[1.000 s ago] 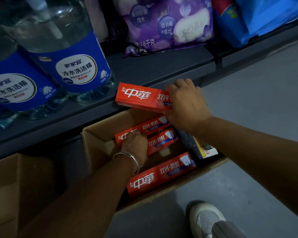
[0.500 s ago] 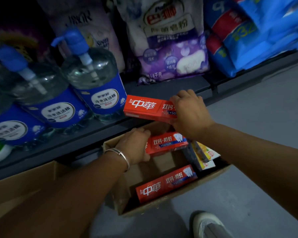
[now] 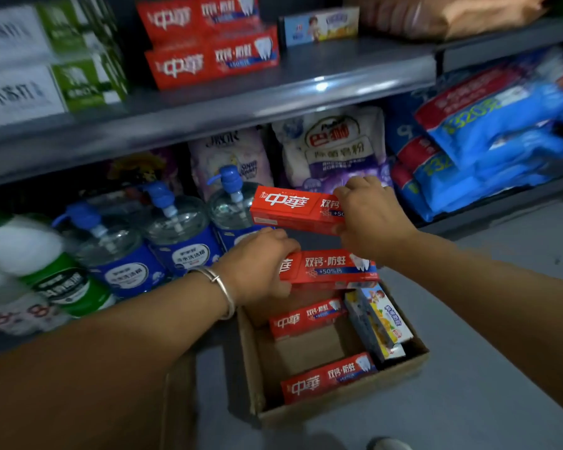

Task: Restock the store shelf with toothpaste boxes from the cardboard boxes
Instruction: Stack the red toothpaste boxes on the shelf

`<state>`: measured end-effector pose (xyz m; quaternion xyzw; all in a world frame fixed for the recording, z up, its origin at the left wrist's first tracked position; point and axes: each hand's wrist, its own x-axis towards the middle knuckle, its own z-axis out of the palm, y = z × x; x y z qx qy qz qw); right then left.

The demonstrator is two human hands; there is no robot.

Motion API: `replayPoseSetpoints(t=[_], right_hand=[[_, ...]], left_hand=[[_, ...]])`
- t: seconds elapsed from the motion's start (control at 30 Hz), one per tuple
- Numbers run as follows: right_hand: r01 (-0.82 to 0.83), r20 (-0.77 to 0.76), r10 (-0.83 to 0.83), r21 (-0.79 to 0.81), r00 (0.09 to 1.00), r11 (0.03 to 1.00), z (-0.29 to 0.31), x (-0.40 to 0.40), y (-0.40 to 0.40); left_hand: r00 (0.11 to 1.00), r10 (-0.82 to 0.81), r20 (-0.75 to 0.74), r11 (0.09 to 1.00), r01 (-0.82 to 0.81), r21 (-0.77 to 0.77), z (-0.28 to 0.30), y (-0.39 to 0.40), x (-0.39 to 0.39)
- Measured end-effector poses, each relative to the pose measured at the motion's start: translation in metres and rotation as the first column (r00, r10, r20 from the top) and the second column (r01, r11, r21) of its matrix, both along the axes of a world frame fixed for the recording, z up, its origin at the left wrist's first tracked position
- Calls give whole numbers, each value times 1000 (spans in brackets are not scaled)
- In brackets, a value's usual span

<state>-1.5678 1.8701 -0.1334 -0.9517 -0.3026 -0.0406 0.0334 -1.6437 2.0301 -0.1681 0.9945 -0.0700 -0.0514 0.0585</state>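
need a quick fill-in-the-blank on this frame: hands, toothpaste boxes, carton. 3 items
1. Each hand grips one ____ toothpaste box: left hand, right hand.
2. Red toothpaste boxes lying in the cardboard carton: ____.
3. The bracelet is on the ____ wrist.

Missing words: red; two; left
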Motion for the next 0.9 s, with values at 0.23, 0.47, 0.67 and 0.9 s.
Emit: replayPoseSetpoints(t=[0.23, 0.47, 0.67, 0.9], right_hand=[[-35, 55, 34, 28, 998, 999, 53, -12, 2], [-98, 104, 89, 80, 991, 992, 100, -18, 12], [-111, 143, 97, 90, 985, 990, 130, -14, 25], [-110, 167, 86, 139, 982, 984, 167, 7, 44]], left_hand=[[997, -3, 76, 997, -2, 72, 58, 2, -13], [991, 1, 133, 995, -15, 102, 109, 8, -30], [983, 15, 184, 994, -35, 104, 145, 16, -32], [967, 13, 254, 989, -51, 141, 187, 34, -24]])
